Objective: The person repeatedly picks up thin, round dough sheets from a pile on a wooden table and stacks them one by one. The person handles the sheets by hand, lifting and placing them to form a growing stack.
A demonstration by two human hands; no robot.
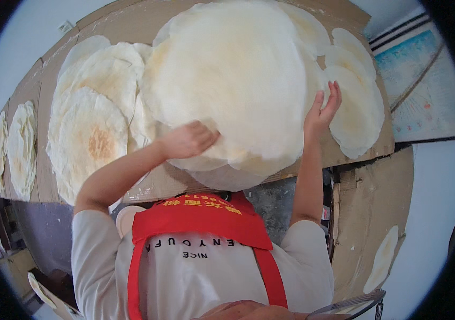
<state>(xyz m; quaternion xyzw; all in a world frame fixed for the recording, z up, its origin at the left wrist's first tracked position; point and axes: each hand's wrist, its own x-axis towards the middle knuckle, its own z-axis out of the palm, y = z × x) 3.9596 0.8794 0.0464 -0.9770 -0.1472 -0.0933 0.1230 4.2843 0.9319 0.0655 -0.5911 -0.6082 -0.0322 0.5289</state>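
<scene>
A large stack of thin, pale flatbreads lies in front of me on the cardboard-covered table. My left hand is over the near left part of the stack, its fingers curled and blurred. Whether it pinches an edge there, I cannot tell. Beside the stack's right edge, my right hand is raised with fingers and thumb apart, holding nothing. Several flatbreads overlap just beyond it on the right. To the left, near my left forearm, sits another pile of flatbreads, the top one browned in a patch.
Folded flatbreads rest at the far left of the cardboard. A lower cardboard surface on the right bears another flatbread. A round pale object is below the table's near edge. A picture is at the right wall.
</scene>
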